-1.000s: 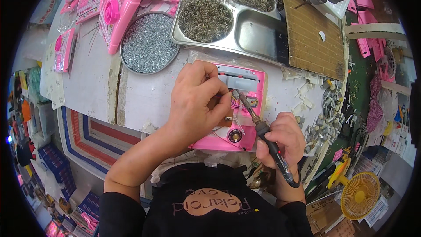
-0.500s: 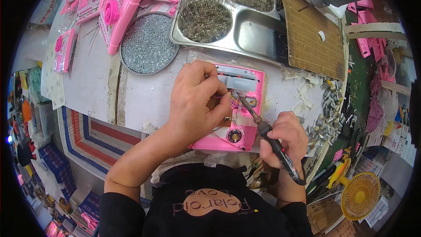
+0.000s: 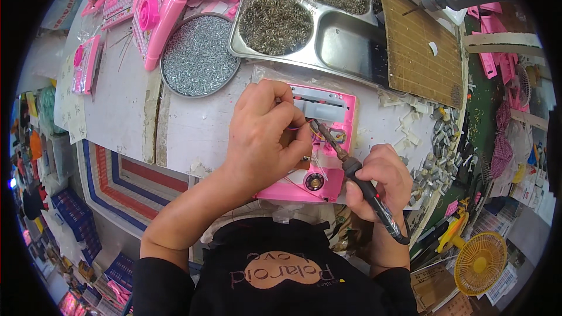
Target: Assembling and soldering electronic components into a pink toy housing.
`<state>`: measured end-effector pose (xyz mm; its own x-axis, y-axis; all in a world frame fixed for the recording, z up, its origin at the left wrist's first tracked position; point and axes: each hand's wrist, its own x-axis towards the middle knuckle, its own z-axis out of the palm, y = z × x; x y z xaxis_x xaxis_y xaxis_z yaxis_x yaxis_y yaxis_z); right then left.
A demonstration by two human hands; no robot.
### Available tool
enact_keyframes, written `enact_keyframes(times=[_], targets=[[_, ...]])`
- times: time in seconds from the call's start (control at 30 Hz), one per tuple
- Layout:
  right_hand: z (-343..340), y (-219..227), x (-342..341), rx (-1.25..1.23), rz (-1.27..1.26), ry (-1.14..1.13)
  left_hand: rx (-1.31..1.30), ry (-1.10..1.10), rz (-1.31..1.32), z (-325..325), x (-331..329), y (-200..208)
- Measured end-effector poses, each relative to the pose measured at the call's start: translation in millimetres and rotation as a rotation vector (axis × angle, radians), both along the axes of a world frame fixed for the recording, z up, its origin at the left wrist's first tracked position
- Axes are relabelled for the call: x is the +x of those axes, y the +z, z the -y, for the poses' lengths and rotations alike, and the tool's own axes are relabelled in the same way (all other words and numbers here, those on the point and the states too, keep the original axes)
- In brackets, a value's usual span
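Casing of bright pink plastic (image 3: 287, 191) lies on the white tabletop (image 3: 190, 131) right in front of you, its inner parts exposed. Your left hand (image 3: 263, 126) arches over its left side, thumb and fingers drawn narrow in a pinch beside thin red and yellow wires (image 3: 321, 137); whether a wire sits between them is hidden. Your right hand (image 3: 383, 181) holds a soldering iron with a black handle and metal shaft (image 3: 366, 186), slanted up and leftward so that its tip points into the casing, just beside your left fingertips. Whether the tip touches a wire cannot be told.

Around the wires sit a pale grey rectangular plastic cover (image 3: 325, 111), above, and a round black part with a brass-coloured centre (image 3: 314, 182), below. Beyond the casing stand a round dish of small silver screws (image 3: 199, 55) and a steel compartment tray (image 3: 351, 38) holding coiled metal springs (image 3: 275, 26).

The likeliest trouble is a burn: if the iron slips a little leftward, the tip could meet your fingertips. With the wires so crowded, a stray touch might melt insulation, and leaning the hot shaft on the casing could scar its plastic. A jerk of your left hand might tug a joint loose.
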<state>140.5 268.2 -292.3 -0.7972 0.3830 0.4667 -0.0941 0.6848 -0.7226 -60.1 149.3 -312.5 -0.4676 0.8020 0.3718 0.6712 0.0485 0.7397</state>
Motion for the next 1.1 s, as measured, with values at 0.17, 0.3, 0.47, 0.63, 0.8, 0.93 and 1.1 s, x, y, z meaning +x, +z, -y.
enact_keyframes(times=[0.17, 0.3, 0.47, 0.63, 0.8, 0.93, 1.1], targets=[[-1, -1, 0, -0.015, -0.014, 0.009, 0.001, 0.002, -0.006, -1, 1, -1], [-1, -4, 3, -0.055, -0.015, -0.010, -0.011, -0.009, -0.045, -1, 0, 3], [1, -2, 4, -0.103, -0.013, -0.027, 0.007, -0.003, -0.072, -1, 1, 2], [2, 0, 9, -0.093, -0.023, -0.015, 0.009, -0.001, -0.079, -1, 1, 2], [4, 2, 13, -0.100, -0.042, -0.019, 0.008, 0.010, -0.078, -1, 2, 2], [5, 4, 16, -0.101, -0.053, -0.038, 0.001, 0.014, -0.084, -1, 3, 2], [5, 6, 18, -0.127, -0.066, -0.035, 0.002, 0.018, -0.090, -1, 3, 2]])
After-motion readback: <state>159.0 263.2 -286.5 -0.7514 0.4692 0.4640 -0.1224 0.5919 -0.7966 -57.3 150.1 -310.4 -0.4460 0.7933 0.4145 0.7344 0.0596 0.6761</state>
